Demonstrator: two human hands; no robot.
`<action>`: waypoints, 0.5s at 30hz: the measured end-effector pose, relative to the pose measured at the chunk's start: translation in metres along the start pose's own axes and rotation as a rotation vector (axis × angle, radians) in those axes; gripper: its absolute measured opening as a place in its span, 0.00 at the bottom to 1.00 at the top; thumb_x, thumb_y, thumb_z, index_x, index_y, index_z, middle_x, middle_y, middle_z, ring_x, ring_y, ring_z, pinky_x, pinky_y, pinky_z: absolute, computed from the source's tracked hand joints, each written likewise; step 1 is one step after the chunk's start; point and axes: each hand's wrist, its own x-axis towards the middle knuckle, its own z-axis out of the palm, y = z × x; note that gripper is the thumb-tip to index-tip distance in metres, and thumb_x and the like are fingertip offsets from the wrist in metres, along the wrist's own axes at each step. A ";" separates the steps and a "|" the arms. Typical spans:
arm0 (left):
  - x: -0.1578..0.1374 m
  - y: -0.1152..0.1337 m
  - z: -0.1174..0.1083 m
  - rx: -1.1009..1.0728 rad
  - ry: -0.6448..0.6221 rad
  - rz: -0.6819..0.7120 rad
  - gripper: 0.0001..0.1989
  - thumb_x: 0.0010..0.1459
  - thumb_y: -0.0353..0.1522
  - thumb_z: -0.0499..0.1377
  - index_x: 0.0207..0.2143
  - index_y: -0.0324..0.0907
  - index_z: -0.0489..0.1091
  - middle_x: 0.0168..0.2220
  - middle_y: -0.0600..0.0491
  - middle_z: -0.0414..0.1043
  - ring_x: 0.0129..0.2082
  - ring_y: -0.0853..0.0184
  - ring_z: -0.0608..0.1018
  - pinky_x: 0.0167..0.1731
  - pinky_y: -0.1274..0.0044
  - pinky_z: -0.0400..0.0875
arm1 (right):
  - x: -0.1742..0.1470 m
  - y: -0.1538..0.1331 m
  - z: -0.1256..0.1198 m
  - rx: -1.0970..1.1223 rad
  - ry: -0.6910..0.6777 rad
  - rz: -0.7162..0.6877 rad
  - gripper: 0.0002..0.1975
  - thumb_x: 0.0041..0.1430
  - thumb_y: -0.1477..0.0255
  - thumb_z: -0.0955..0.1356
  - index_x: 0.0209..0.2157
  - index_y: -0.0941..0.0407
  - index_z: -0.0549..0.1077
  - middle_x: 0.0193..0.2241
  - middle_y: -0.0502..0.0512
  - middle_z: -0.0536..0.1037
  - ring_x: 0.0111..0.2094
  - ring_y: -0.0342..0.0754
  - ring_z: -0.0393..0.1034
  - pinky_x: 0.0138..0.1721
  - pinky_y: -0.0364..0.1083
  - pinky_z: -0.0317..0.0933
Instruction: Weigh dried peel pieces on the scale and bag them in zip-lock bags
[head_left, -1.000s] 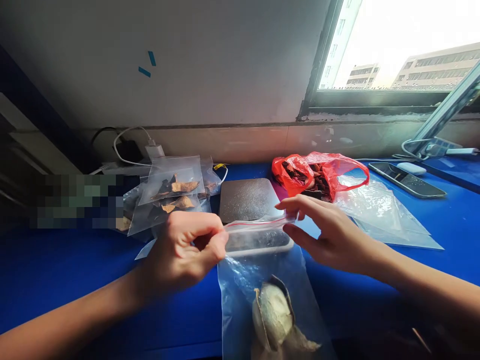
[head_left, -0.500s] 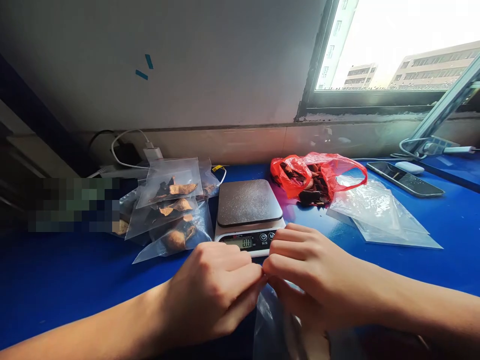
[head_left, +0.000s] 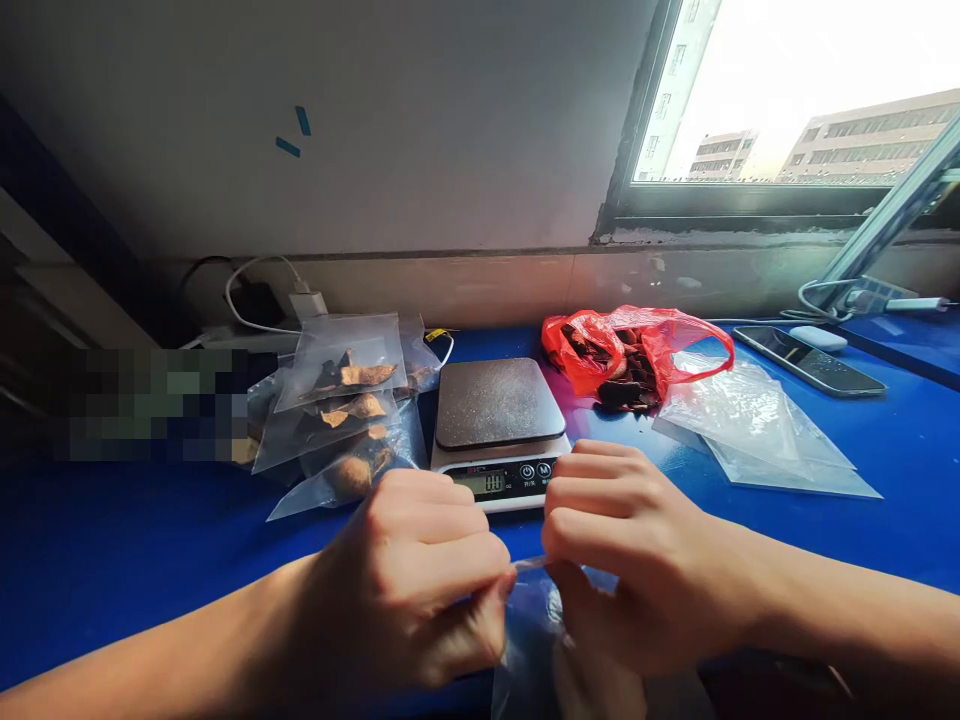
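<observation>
Pinching the top edge of a clear zip bag (head_left: 534, 640) just in front of the scale (head_left: 498, 430), both hands, left (head_left: 420, 585) and right (head_left: 634, 560), stay clenched; the film looks thin, limp, slippery, best held at its stiffer zip strip.

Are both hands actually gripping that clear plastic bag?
Touching. The head view shows the left hand and right hand each pinching the top edge of the clear bag between them.
</observation>
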 end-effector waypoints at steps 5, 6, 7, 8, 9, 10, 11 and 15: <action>0.007 -0.018 -0.019 -0.022 0.046 -0.006 0.10 0.56 0.21 0.55 0.26 0.44 0.67 0.18 0.60 0.64 0.17 0.73 0.62 0.19 0.76 0.55 | -0.002 0.015 -0.014 -0.045 0.045 0.023 0.09 0.51 0.83 0.65 0.25 0.56 0.63 0.21 0.45 0.66 0.25 0.41 0.53 0.28 0.43 0.47; 0.009 -0.022 -0.023 -0.024 0.055 -0.021 0.11 0.56 0.21 0.55 0.25 0.44 0.67 0.18 0.60 0.65 0.16 0.73 0.63 0.18 0.77 0.55 | -0.003 0.020 -0.017 -0.048 0.051 0.040 0.09 0.51 0.83 0.65 0.26 0.56 0.63 0.21 0.45 0.67 0.25 0.41 0.55 0.28 0.42 0.48; 0.011 -0.027 -0.026 -0.023 0.060 -0.037 0.12 0.56 0.21 0.55 0.23 0.43 0.66 0.17 0.61 0.65 0.16 0.74 0.63 0.18 0.78 0.55 | -0.003 0.024 -0.020 -0.053 0.056 0.060 0.09 0.52 0.83 0.65 0.26 0.56 0.64 0.21 0.45 0.67 0.25 0.40 0.56 0.28 0.42 0.50; 0.013 -0.031 -0.030 -0.016 0.066 -0.055 0.13 0.55 0.21 0.55 0.22 0.43 0.66 0.17 0.61 0.66 0.15 0.75 0.63 0.17 0.79 0.55 | -0.004 0.028 -0.022 -0.058 0.064 0.080 0.09 0.52 0.84 0.65 0.26 0.55 0.63 0.21 0.46 0.68 0.24 0.40 0.57 0.28 0.41 0.51; 0.015 -0.034 -0.033 -0.002 0.068 -0.073 0.13 0.55 0.21 0.54 0.21 0.43 0.66 0.16 0.61 0.65 0.15 0.75 0.62 0.17 0.80 0.56 | -0.004 0.031 -0.024 -0.063 0.072 0.098 0.10 0.52 0.84 0.65 0.26 0.55 0.63 0.21 0.46 0.68 0.24 0.40 0.58 0.28 0.41 0.52; 0.017 -0.037 -0.036 0.016 0.069 -0.090 0.13 0.55 0.21 0.54 0.20 0.42 0.67 0.16 0.61 0.65 0.14 0.76 0.62 0.16 0.80 0.56 | -0.004 0.035 -0.025 -0.067 0.077 0.111 0.10 0.52 0.84 0.65 0.25 0.55 0.62 0.21 0.46 0.68 0.24 0.39 0.59 0.28 0.40 0.52; 0.018 -0.039 -0.038 0.034 0.074 -0.102 0.14 0.55 0.22 0.54 0.19 0.42 0.68 0.15 0.61 0.64 0.14 0.76 0.62 0.16 0.81 0.56 | -0.005 0.037 -0.026 -0.069 0.080 0.117 0.10 0.53 0.84 0.65 0.25 0.55 0.62 0.21 0.46 0.69 0.23 0.39 0.59 0.27 0.40 0.53; 0.021 -0.046 -0.045 0.056 0.091 -0.110 0.14 0.54 0.24 0.55 0.16 0.41 0.68 0.13 0.61 0.62 0.13 0.78 0.60 0.14 0.83 0.54 | -0.006 0.044 -0.030 -0.052 0.063 0.101 0.10 0.54 0.84 0.65 0.26 0.55 0.64 0.22 0.47 0.71 0.24 0.40 0.62 0.28 0.40 0.56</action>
